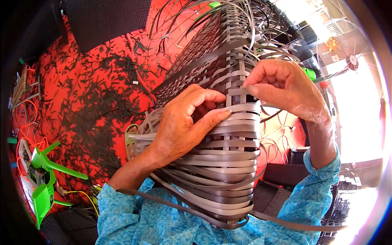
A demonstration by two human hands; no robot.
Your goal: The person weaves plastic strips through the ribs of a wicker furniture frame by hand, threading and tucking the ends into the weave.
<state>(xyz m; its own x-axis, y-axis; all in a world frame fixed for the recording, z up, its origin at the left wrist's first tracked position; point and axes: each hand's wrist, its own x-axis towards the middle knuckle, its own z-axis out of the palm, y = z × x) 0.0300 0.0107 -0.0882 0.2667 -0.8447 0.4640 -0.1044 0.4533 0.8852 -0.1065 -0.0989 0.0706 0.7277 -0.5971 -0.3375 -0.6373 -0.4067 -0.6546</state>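
Observation:
A long woven piece point(196, 69) of flat grey-brown plastic strips runs from my lap toward the far side. Its near corner carries a stack of looser strips point(232, 153), bent around the edge. My left hand point(183, 118) lies on the left face, with curled fingers. Its thumb and index fingertip press on the strips at the corner, slightly apart. At the corner's right side, my right hand point(281, 87) is closed in a pinch at the weave, thumb against fingers. A flat strip appears to be there, its end partly hidden by the fingertips.
Dark strip scraps point(102, 98) litter the red floor point(61, 77). Loose strip ends point(179, 20) fan out at the weave's far end. A green-legged item point(45, 175) stands at the left, a fan point(341, 45) at the far right. One long strip point(302, 224) crosses my lap.

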